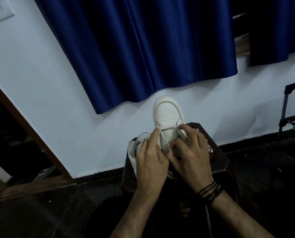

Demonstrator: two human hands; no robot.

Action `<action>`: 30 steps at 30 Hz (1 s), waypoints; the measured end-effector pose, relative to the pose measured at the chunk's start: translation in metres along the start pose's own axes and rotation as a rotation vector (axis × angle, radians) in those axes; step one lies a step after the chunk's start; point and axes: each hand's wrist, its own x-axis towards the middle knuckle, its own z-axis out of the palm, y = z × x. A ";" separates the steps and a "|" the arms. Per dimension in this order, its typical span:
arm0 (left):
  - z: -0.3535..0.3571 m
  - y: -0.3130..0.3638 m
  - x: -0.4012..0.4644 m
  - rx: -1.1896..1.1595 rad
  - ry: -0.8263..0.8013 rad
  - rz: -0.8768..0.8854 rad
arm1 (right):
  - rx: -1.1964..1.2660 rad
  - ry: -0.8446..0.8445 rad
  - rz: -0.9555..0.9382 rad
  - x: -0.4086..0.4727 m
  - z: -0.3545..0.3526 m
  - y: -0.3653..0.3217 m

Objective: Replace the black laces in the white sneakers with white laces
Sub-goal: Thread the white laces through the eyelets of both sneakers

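Note:
A white sneaker (pixel 167 114) stands toe-away on a dark brown plastic stool (pixel 217 157). A white lace (pixel 165 136) runs across its lowest eyelets and down over the tongue. My left hand (pixel 151 160) pinches the left eyelet flap and lace with curled fingers. My right hand (pixel 191 152) grips the right flap, fingertips at the lace; black cords are wrapped round that wrist. A second white sneaker (pixel 134 152) lies to the left, mostly hidden behind my left hand. No black lace is visible.
A pale wall and a dark blue curtain (pixel 143 48) hang behind the stool. A dark plastic rack (pixel 292 110) stands at the right. A wooden door frame (pixel 23 126) is at the left. The floor is dark tile.

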 end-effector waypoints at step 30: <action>-0.006 -0.005 0.003 0.069 -0.035 0.114 | 0.160 0.139 -0.021 0.001 -0.008 0.010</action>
